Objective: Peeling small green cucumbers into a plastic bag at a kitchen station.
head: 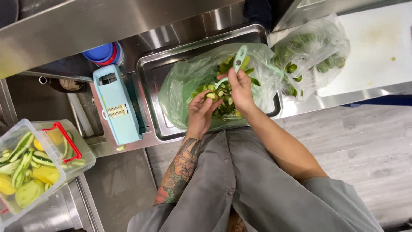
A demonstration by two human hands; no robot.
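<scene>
**Green peelings pile up, more fruit waiting**

Yellow-green slices already fill the clear tubs [30, 172] at lower left, so a good share looks done. Moving right, a pale blue slicer [116, 105] lies idle on the steel counter. Centre frame, over the tray [148, 73], the green bag [184, 86] holds a heap of peelings. The left hand [198, 112], tattooed forearm angled up from below, pinches a small pale fruit [210, 96] above that heap. The right hand [241, 90], wrist bent inward, grips a mint peeler [237, 62] with its blade at the fruit. Hands are close together, almost touching. Upper right, a clear bag [315, 51] of whole green fruit sits unpeeled, so plenty seems left.
</scene>
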